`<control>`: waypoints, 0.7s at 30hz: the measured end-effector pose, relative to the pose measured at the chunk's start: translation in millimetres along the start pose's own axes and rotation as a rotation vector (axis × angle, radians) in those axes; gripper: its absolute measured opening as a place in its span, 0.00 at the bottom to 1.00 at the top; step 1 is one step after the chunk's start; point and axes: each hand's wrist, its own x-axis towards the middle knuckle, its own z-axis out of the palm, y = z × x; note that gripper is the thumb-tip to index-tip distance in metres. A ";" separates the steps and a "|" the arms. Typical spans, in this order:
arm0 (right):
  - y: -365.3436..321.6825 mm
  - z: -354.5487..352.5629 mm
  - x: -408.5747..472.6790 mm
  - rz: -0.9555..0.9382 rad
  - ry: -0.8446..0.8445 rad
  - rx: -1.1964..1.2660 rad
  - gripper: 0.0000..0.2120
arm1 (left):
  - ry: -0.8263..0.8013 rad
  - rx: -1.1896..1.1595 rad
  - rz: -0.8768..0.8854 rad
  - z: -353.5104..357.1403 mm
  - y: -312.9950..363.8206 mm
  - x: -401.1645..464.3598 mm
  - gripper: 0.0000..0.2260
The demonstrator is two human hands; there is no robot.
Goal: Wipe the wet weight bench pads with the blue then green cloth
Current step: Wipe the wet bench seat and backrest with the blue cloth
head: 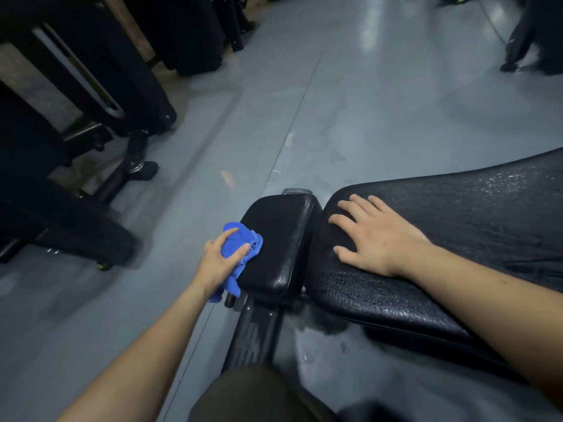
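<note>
Blue terry cloth, bunched into a soft wad [242,248], sat against the left edge of the small black vinyl seat pad [278,242], pressed there by the left hand [219,260]. That hand's grip was closed around the cloth, fingers curled over the top of the wad and a loose tail hanging down past the pad's near left corner. The right hand [374,236] held nothing; it lay flat and spread on the narrow end of the long black vinyl back pad [441,239], just across the gap from the seat pad, apparently bracing the bench.

To do this pass well, I would judge that the cloth should be opened a little so more of it meets the surface, then drawn in overlapping strokes from one edge of the seat pad to the other, wrapping over the rounded corners where water would collect. The long pad looked the wetter job: beads and streaks glistened across its far stretch and along its near edge, so it seemed largely untouched. No green cloth was in view.

Both pads were thickly cushioned, with a pebbled, leather-like grain and rolled edges. Below them ran a black metal frame [259,327], standing on a smooth grey floor [350,102] that carried damp patches near the bench.
</note>
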 end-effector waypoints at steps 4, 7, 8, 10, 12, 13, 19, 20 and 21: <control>-0.8 -1.3 -0.2 0.000 -0.003 -0.009 0.42 | 0.146 0.027 0.013 16.7 -9.5 -47.4 0.23; -0.3 -1.7 -0.5 -0.002 0.000 -0.008 0.42 | 0.223 0.037 0.056 40.9 -8.2 -78.6 0.17; -0.5 -1.9 -0.8 -0.004 0.002 -0.006 0.42 | 0.240 0.059 0.085 50.7 -6.0 -87.9 0.18; -0.6 -2.2 -1.3 -0.002 0.011 -0.007 0.42 | 0.271 0.143 0.165 67.3 0.8 -101.4 0.23; -0.5 -2.2 -1.5 -0.002 0.012 -0.010 0.42 | 0.290 0.224 0.200 71.7 6.3 -102.3 0.25; -0.6 -1.7 -1.3 -0.001 0.012 -0.010 0.42 | 0.290 0.269 0.209 69.1 7.5 -98.3 0.25; 0.0 0.4 0.9 -0.006 0.025 -0.014 0.42 | 0.154 0.562 0.255 58.3 46.4 -33.7 0.31; -0.2 0.1 0.8 -0.005 0.026 -0.013 0.42 | 0.119 0.571 0.260 59.3 54.4 -20.3 0.31; 0.1 -0.5 0.4 -0.003 0.027 -0.012 0.42 | 0.089 0.573 0.265 59.5 60.0 -9.2 0.30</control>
